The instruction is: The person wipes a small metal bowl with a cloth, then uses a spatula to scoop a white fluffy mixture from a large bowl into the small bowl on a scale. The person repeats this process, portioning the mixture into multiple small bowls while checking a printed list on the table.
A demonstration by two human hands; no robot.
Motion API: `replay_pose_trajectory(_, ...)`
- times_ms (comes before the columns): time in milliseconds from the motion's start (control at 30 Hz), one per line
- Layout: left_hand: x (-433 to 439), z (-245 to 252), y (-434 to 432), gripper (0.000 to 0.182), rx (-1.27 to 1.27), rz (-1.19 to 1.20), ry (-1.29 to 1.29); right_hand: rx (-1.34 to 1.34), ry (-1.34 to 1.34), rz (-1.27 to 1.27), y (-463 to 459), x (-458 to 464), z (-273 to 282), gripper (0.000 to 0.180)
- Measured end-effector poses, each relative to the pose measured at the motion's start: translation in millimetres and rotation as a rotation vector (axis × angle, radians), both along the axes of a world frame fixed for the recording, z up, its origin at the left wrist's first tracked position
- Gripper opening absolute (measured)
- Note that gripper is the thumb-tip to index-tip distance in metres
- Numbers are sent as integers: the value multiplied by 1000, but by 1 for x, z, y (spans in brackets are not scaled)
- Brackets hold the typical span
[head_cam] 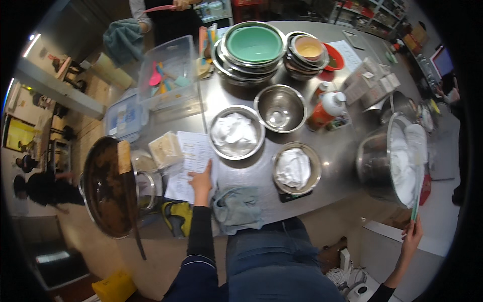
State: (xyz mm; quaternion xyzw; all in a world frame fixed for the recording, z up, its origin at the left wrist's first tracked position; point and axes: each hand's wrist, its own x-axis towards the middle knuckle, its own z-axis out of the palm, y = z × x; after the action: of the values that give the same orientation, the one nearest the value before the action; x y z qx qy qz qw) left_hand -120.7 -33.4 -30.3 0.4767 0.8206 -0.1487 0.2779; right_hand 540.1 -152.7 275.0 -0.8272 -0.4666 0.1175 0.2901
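Note:
My left hand (202,182) is over a printed sheet of paper (190,151), index finger stretched out and thumb apart, holding nothing. Far to the right, my right hand (412,233) grips the green handle of a spatula (418,177). Its broad white blade lies at the rim of a deep steel mixing bowl (371,162) that contains white cream (400,170). Between my hands, one steel bowl (260,137) holds a mound of white cream (234,130). Nearer to me, another bowl (317,175) with white cream (293,168) sits on a dark flat device, perhaps a scale (285,197).
A brown-smeared pan (102,185) with a wooden spatula (132,196) stands left. Close in front lies a grey-blue cloth (237,207). Farther back are an empty steel bowl (280,109), stacked bowls (249,71), a bottle (326,109) and a utensil bin (168,71). Another person's hand (183,4) shows beyond.

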Motion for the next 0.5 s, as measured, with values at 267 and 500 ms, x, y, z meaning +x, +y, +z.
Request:
replay_pose_trajectory(267,4,3,12,106,-45,6,38,-114,-722,145,15,1,66,26)
replay_pose_trajectory(500,-8,-8,13,122,-80,22,-40,-294,-972,277,53,23,99,15)
